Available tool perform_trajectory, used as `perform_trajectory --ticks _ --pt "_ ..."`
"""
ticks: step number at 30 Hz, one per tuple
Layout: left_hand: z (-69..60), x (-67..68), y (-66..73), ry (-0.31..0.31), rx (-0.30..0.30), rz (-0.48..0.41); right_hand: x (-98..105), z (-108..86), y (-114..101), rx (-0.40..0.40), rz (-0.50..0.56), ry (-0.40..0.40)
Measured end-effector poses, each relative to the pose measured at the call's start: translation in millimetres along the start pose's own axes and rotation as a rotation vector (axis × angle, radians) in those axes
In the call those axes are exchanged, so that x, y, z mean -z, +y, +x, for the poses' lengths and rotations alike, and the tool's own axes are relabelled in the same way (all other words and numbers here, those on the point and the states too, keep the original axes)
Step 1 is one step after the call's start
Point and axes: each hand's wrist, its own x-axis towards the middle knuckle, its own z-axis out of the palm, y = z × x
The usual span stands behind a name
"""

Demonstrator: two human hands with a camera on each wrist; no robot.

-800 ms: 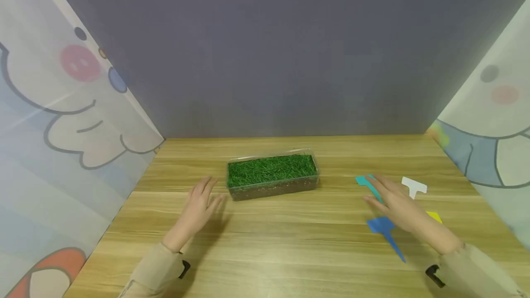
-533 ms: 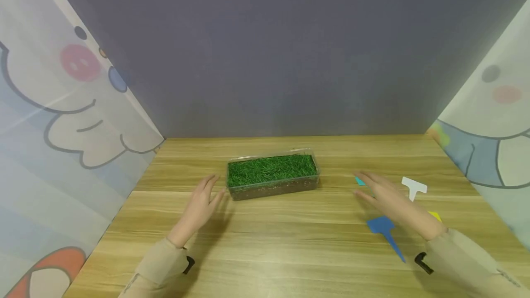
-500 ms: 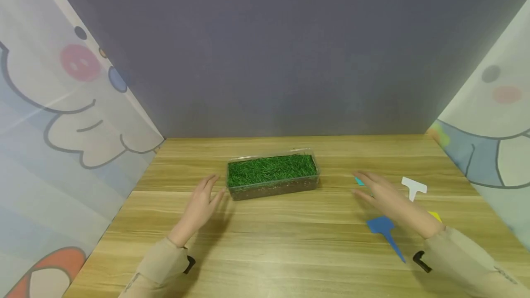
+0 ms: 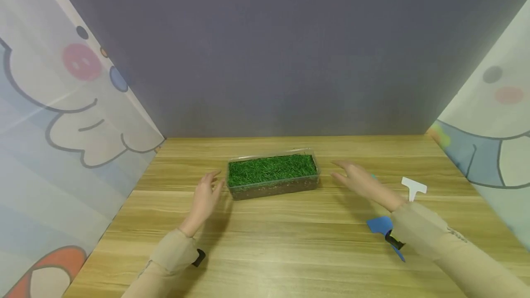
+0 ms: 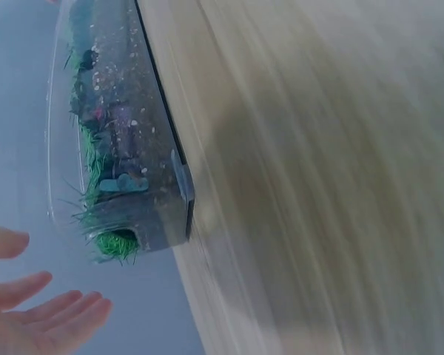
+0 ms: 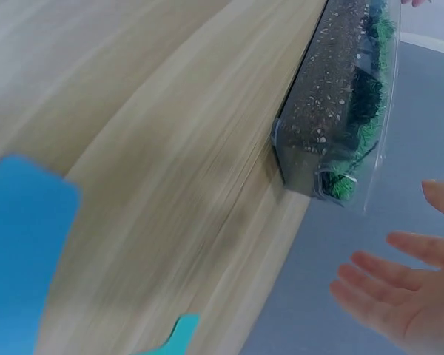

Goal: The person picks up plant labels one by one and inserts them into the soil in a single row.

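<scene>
A clear plastic box (image 4: 273, 188) of dark soil, topped with green grass (image 4: 271, 170), stands on the wooden table. My left hand (image 4: 204, 196) hovers by its left end, fingers spread, holding nothing; in the left wrist view a gap shows between the fingers (image 5: 74, 318) and the box (image 5: 126, 133). To the right of the box, my right hand (image 4: 360, 182) is apart from it too, fingers extended. Below and behind that hand lie T-shaped plant labels: a blue one (image 4: 378, 225) partly under the sleeve, a white one (image 4: 413, 186), and a teal one (image 6: 179, 336) mostly hidden in the head view.
The wooden table (image 4: 265, 252) ends at a grey back wall (image 4: 265, 59). Cartoon-printed panels (image 4: 74, 105) flank it left and right. Dark wrist devices (image 4: 198, 257) stick out from the sleeves. The right forearm covers most of a yellow label.
My right hand has moved left, from above the teal label to near the box's right end. My left hand has shifted slightly toward the box. The box and labels have not moved.
</scene>
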Motion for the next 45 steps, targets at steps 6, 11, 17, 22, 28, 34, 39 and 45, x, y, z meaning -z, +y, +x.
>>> perform_trajectory --ticks 6,11,17,22,28,34,39,45 --pt "4.5 -3.9 2.6 0.016 0.084 -0.077 -8 21.1 -2 -0.042 0.085 -0.013" --pt "10.8 -6.7 1.3 0.016 0.152 -0.125 -12 32.2 -4 -0.085 0.208 -0.029" --pt "17.4 -11.0 -2.5 -0.008 0.233 -0.183 -20 39.7 -5 -0.139 0.416 -0.023" --pt "19.9 -14.7 -3.9 -0.007 0.283 -0.26 -28 45.1 -6 -0.23 0.614 -0.008" --pt "22.6 -16.7 -3.3 0.007 0.317 -0.273 -32 47.6 -6 -0.303 0.692 0.007" --pt "25.3 -13.7 -1.7 -0.019 0.349 -0.3 -32 48.7 -9 -0.333 0.706 0.018" --pt "27.8 -11.5 -1.9 -0.04 0.404 -0.351 -31 48.3 -12 -0.352 0.713 0.013" --pt "31.7 -13.3 -1.7 -0.041 0.442 -0.411 -28 43.6 -16 -0.376 0.734 0.011"
